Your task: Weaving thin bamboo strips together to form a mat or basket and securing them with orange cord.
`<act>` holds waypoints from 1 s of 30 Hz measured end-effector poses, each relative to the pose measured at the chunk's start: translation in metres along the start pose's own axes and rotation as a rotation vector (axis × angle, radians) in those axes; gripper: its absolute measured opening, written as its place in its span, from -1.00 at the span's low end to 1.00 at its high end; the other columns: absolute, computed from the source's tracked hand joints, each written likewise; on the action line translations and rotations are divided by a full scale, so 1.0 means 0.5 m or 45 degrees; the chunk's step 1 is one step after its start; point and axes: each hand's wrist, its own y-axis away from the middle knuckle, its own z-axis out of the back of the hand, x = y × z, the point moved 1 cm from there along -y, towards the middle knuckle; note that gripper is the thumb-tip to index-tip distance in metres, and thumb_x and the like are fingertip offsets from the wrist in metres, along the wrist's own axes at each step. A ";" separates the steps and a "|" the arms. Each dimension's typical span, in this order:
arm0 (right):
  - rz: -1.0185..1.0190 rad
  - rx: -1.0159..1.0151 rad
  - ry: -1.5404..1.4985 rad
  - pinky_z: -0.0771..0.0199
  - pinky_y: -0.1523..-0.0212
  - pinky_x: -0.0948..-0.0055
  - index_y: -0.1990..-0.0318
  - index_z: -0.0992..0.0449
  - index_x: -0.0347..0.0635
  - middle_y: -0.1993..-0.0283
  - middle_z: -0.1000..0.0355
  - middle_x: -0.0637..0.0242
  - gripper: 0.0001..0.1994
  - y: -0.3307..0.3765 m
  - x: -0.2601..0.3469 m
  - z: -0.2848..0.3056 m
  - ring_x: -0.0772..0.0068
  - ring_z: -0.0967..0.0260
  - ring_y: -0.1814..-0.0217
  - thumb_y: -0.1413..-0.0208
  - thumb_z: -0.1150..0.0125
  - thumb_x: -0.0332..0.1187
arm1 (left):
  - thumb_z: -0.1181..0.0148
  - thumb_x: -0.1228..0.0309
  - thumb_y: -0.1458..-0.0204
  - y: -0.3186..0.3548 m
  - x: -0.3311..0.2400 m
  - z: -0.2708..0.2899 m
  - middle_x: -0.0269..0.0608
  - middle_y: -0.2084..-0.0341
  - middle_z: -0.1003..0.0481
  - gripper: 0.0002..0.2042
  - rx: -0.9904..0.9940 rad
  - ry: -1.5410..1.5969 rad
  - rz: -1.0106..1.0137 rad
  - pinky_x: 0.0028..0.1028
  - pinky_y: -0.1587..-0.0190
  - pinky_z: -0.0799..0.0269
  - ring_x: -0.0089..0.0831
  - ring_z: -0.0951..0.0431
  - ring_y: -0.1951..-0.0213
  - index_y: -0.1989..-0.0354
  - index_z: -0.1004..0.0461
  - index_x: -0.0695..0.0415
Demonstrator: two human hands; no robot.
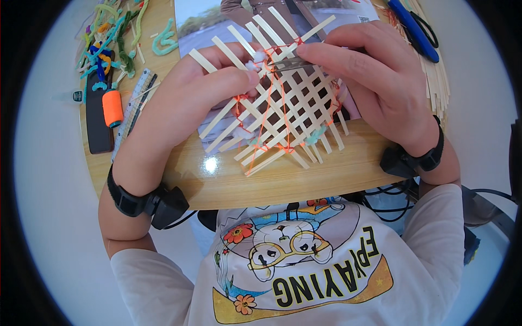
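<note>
A woven lattice of pale flat strips (pixel 295 107) is held tilted above the table's front part. Orange thread (pixel 284 114) crosses it and is knotted around its edges, with small white and mint fluffy tufts (pixel 315 135) tied in. My left hand (pixel 217 79) grips the lattice's left side, its thumb on top and its fingers behind. In my right hand (pixel 375 68) is a thin, pointed metal tool (pixel 293 64), perhaps snips or tweezers, pinched between thumb and fingers. Its tip lies against the thread near the lattice's upper left; my fingers cover the rest of it.
An orange thread spool (pixel 112 108), a clear ruler (pixel 136 100) and a long dark case (pixel 99 125) lie at left. Fuzzy coloured stems (pixel 106 43) are heaped behind them. A printed picture sheet (pixel 201 27) lies under the lattice. Blue-handled pliers or scissors (pixel 416 32) and loose strips (pixel 435 87) rest at right.
</note>
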 end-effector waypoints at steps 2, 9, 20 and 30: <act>0.031 -0.008 0.066 -0.34 0.35 0.46 0.10 -0.58 -0.12 0.29 -0.42 0.30 -0.57 0.001 0.003 0.001 0.32 -0.36 0.33 0.24 -0.14 -0.60 | -0.06 0.36 0.02 0.000 0.001 0.000 -0.28 0.32 -0.50 -0.56 -0.003 -0.001 0.015 -0.60 0.23 -0.34 -0.62 -0.43 0.32 -0.03 -0.38 0.33; 0.036 -0.003 0.270 -0.26 0.39 0.47 0.16 -0.60 -0.11 0.29 -0.44 0.37 -0.60 0.000 0.028 0.020 0.40 -0.32 0.38 0.29 -0.18 -0.51 | -0.05 0.39 -0.02 0.001 0.002 -0.002 -0.29 0.31 -0.47 -0.63 0.017 0.049 0.015 -0.58 0.21 -0.35 -0.62 -0.42 0.32 0.01 -0.38 0.31; -0.250 -0.088 -0.216 -0.28 0.38 0.52 0.25 -0.56 -0.19 0.36 -0.42 0.30 -0.78 0.005 0.019 0.017 0.41 -0.33 0.41 0.15 -0.27 -0.49 | -0.12 0.34 0.00 0.004 0.007 -0.008 -0.36 0.41 -0.48 -0.71 -0.053 0.084 -0.032 -0.62 0.32 -0.35 -0.67 -0.44 0.37 0.14 -0.47 0.25; -0.430 -0.032 -0.551 -0.26 0.27 0.59 0.18 -0.45 -0.32 0.30 -0.38 0.30 -0.80 0.025 0.020 0.005 0.52 -0.29 0.30 -0.03 -0.21 -0.47 | -0.12 0.34 -0.04 0.003 0.004 -0.010 -0.25 0.35 -0.49 -0.70 -0.196 0.347 -0.175 -0.56 0.27 -0.44 -0.58 -0.50 0.32 0.10 -0.41 0.26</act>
